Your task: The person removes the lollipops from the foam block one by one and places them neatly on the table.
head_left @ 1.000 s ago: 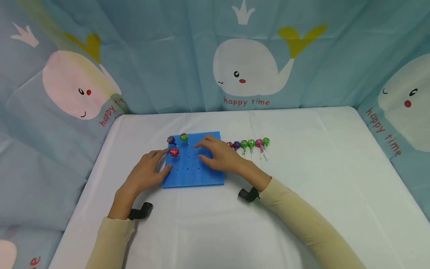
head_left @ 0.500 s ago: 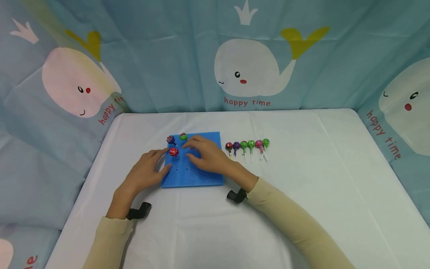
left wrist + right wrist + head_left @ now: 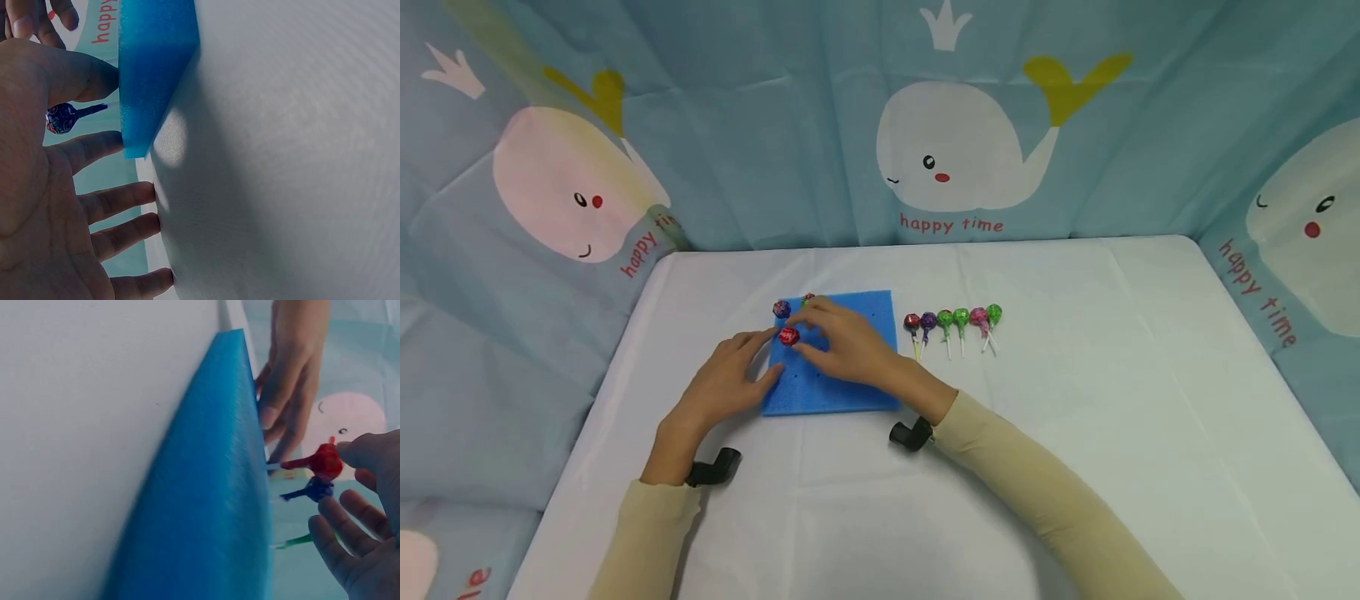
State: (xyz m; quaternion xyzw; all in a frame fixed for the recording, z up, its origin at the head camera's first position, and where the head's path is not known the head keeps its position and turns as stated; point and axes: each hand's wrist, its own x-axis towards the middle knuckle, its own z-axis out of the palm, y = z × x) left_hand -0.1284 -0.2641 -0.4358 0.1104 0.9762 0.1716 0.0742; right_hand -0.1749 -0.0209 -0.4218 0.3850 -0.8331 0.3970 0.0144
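Over the blue foam board [image 3: 842,398]: we see the right hand [image 3: 853,346] with thumb and fingers spread around the red lollipop [image 3: 788,336]; we cannot tell whether the thumb touches it.
Left hand [image 3: 722,379]: we find it spread as well, thumb and index finger against the board's edge, presumably to steady the foam.
Red lollipop: round and shiny, its wrapper gathered tight down the stick, which we judge the foam holds up.
Its neighbours: we see a dark blue lollipop [image 3: 782,309] and a green lollipop [image 3: 297,541], partly hidden by the right hand, standing in the board.
Row to the right: six wrapped lollipops [image 3: 961,317] lie on the white table [image 3: 1075,350], likely lined up for easy reach; the last two sticks cross.
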